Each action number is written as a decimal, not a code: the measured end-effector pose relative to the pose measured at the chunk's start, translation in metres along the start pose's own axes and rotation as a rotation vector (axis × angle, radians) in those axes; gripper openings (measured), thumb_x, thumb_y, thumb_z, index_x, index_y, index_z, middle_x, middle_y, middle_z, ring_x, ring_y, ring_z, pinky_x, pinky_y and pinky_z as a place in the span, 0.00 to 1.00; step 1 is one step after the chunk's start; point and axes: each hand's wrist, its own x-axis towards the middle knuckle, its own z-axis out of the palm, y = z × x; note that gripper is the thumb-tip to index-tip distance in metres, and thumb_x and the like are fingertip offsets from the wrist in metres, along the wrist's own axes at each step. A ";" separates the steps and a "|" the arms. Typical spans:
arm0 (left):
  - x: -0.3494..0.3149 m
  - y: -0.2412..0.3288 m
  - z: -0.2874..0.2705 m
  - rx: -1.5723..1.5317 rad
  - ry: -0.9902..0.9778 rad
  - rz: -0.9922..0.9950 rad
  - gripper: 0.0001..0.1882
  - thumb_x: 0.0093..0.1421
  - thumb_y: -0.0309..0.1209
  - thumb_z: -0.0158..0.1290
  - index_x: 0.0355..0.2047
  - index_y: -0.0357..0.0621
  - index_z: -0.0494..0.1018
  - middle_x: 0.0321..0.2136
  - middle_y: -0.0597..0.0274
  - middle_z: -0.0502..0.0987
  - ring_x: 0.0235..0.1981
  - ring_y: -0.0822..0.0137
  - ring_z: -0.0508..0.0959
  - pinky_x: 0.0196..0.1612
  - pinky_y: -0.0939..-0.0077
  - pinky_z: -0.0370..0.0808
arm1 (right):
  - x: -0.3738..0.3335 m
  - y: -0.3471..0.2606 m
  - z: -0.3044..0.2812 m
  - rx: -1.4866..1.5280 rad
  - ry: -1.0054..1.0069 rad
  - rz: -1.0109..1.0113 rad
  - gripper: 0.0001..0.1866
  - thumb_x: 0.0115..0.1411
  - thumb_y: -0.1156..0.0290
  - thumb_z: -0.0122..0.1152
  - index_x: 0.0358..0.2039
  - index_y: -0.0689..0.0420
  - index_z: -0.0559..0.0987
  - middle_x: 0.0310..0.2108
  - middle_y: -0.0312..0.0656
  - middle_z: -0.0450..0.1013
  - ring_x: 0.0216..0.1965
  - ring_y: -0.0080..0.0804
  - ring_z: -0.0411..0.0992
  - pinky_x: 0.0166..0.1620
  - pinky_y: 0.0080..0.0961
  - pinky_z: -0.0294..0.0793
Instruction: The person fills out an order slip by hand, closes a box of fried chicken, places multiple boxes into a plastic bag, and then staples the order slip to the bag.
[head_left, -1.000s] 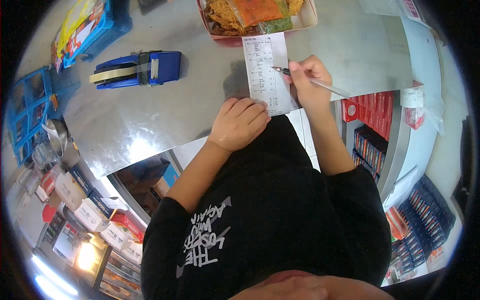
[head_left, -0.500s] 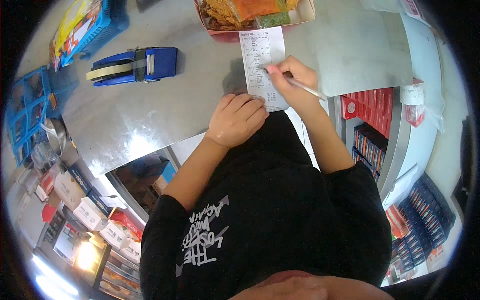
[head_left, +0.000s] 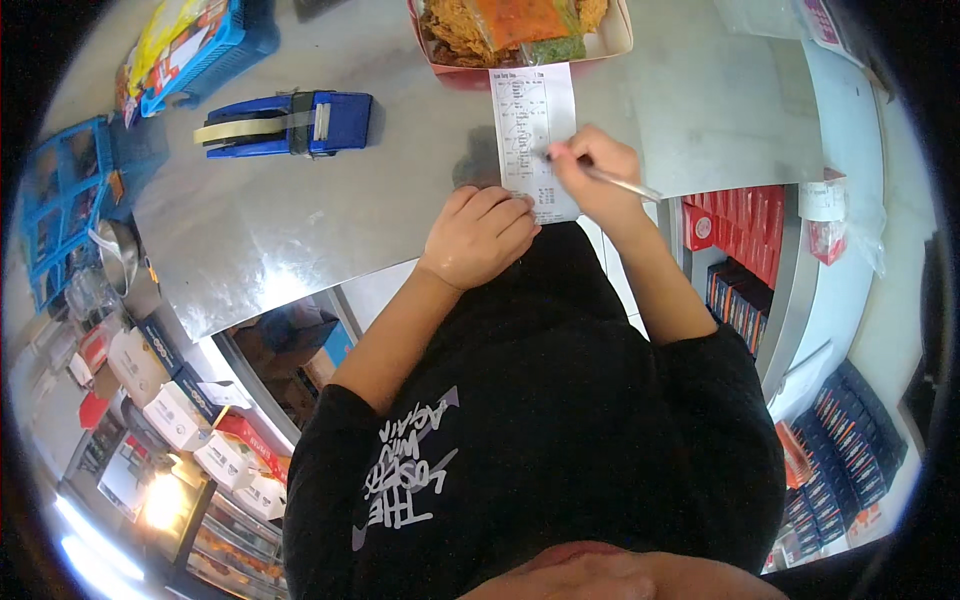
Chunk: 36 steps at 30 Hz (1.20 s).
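Big shiny steel counter (head_left: 330, 230) takes up most of the view, with the person in a black printed shirt (head_left: 540, 440) leaning over its near edge. At the far edge there's a food tray (head_left: 618, 38) with fried stuff and sauce packets, and off to the left a blue tape dispenser (head_left: 285, 123) plus a blue basket (head_left: 240, 40) of snack packs. Red boxes (head_left: 745, 225) are stacked on a shelf just right of the counter. The long white receipt (head_left: 535, 130) lies flat on the counter, top end touching the tray. Left hand (head_left: 480, 235) is loosely curled, holding nothing, fingertips pressing on the receipt's bottom corner. Right hand (head_left: 595, 175) is pinched shut round a thin pen (head_left: 620, 183), tip down on the receipt's lower half
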 end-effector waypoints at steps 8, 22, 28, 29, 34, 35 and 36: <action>0.002 0.005 -0.003 0.008 -0.004 0.020 0.08 0.43 0.34 0.58 0.24 0.51 0.70 0.29 0.71 0.72 0.33 0.69 0.72 0.38 0.71 0.66 | -0.002 0.002 -0.027 -0.008 0.087 0.081 0.11 0.51 0.71 0.58 0.17 0.59 0.68 0.14 0.34 0.64 0.15 0.18 0.60 0.19 0.17 0.60; 0.061 -0.028 -0.045 0.125 0.384 -0.462 0.15 0.43 0.28 0.55 0.34 0.45 0.70 0.38 0.58 0.70 0.43 0.54 0.67 0.45 0.61 0.62 | 0.148 0.021 -0.158 -0.639 0.143 -0.146 0.26 0.48 0.78 0.51 0.50 0.49 0.68 0.44 0.51 0.66 0.45 0.50 0.63 0.47 0.37 0.63; 0.130 -0.099 -0.099 0.101 0.320 -0.817 0.15 0.46 0.23 0.49 0.37 0.42 0.72 0.34 0.52 0.74 0.38 0.53 0.73 0.42 0.68 0.69 | 0.169 -0.021 -0.111 -0.179 -0.092 -0.182 0.17 0.49 0.79 0.48 0.42 0.59 0.70 0.43 0.51 0.67 0.45 0.49 0.64 0.48 0.35 0.64; 0.131 -0.096 -0.095 0.126 0.205 -0.808 0.14 0.47 0.23 0.48 0.37 0.43 0.72 0.35 0.51 0.74 0.37 0.55 0.74 0.40 0.69 0.70 | 0.155 -0.005 -0.118 -0.243 -0.110 -0.275 0.16 0.49 0.79 0.47 0.41 0.60 0.70 0.43 0.51 0.66 0.45 0.49 0.64 0.49 0.34 0.63; 0.097 -0.076 -0.053 -0.498 0.264 -1.007 0.13 0.50 0.24 0.44 0.38 0.40 0.69 0.37 0.50 0.73 0.37 0.62 0.74 0.41 0.71 0.70 | 0.091 0.039 -0.094 0.874 0.046 0.361 0.14 0.52 0.77 0.45 0.41 0.62 0.70 0.43 0.49 0.66 0.46 0.39 0.65 0.49 0.30 0.63; 0.093 -0.079 -0.046 -0.953 0.456 -0.957 0.12 0.51 0.25 0.44 0.37 0.38 0.68 0.36 0.54 0.74 0.38 0.65 0.74 0.42 0.70 0.69 | 0.092 0.047 -0.091 0.874 0.049 0.366 0.14 0.52 0.77 0.45 0.41 0.62 0.70 0.43 0.49 0.66 0.46 0.39 0.65 0.49 0.30 0.63; 0.092 -0.084 -0.043 -0.952 0.454 -0.949 0.12 0.51 0.25 0.44 0.37 0.38 0.68 0.36 0.54 0.74 0.38 0.65 0.74 0.42 0.70 0.69 | 0.102 0.053 -0.089 0.845 0.085 0.380 0.13 0.54 0.73 0.45 0.40 0.64 0.70 0.40 0.48 0.68 0.44 0.36 0.66 0.47 0.29 0.65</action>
